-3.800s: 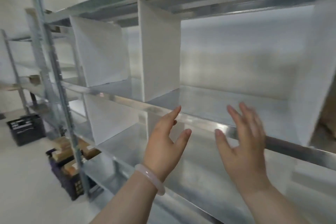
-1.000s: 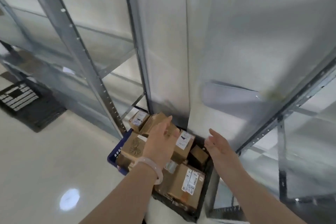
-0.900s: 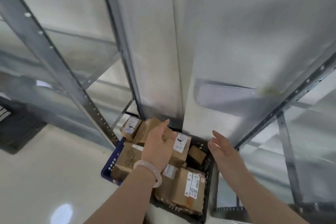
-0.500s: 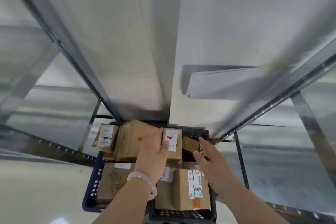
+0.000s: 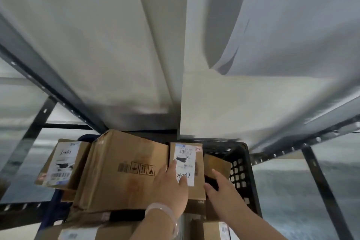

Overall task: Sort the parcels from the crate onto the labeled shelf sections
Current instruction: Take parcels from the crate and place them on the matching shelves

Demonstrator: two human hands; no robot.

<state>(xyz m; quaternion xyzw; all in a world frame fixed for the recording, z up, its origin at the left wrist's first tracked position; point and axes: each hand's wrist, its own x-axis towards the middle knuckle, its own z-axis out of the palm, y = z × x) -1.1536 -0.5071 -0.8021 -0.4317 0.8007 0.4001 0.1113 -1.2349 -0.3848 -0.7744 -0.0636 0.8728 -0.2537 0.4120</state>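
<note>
Item: small brown cardboard parcel with white label (image 5: 191, 185), lying atop the pile in the black plastic crate (image 5: 240, 161). I am resting my left hand (image 5: 171, 187) flat on it, likely steadying it. My right hand (image 5: 220, 188) is hovering beside its right edge, fingers spread, empty.

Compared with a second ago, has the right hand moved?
Yes. Against the black crate, the right hand has come in from its rim toward the labelled parcel.

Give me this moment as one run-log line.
phase: picking | left hand: rests on labelled parcel in crate | right hand: open, beside parcel | lifted: not yet
</note>
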